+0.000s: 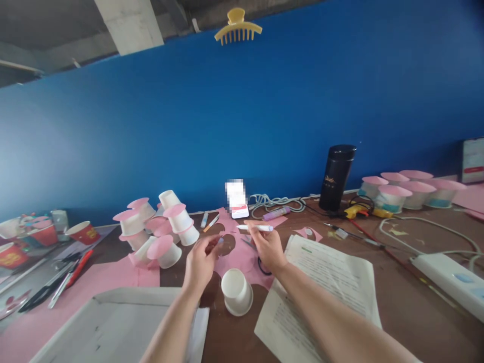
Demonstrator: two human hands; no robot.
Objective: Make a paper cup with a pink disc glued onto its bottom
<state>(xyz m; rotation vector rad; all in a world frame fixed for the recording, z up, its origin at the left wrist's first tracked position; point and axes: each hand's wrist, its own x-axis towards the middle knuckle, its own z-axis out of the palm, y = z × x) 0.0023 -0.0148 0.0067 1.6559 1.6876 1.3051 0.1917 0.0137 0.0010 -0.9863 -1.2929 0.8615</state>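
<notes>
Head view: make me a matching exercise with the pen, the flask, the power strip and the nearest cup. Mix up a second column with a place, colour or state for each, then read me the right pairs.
Column one:
1. Pen
2. Flask
3. Power strip
4. Nearest cup

Column two:
A. Upside down
B. White, at the right edge of the picture
C. In the right hand
D. Black, upright near the blue wall

Right pairs: 1-C, 2-D, 3-B, 4-A.
</notes>
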